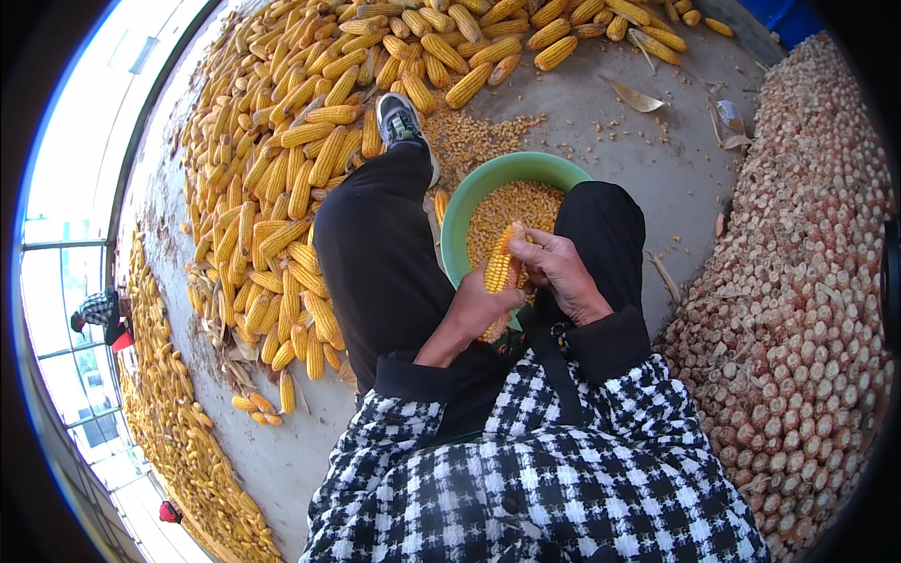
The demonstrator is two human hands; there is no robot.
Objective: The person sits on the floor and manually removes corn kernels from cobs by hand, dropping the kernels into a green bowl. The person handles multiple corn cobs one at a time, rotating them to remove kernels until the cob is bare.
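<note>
My left hand [476,307] grips a yellow ear of corn [501,264] around its lower part, tilted over a green plastic basin [461,222]. One side of the ear looks stripped to the pinkish cob; the facing side still bears rows of kernels. At the ear's upper end, the fingers of my right hand [559,267] press against its right side. Loose corn kernels [517,200] cover the inside of the basin, which stands between my knees. What lies under my right palm is hidden.
A large heap of corn ears [281,162] spreads to the left and ahead. Bare cobs [788,338] are stacked high on the right. Spilled kernels [486,134] and dry husks [633,95] lie on the concrete floor [584,91]. Another person [98,313] is at the far left.
</note>
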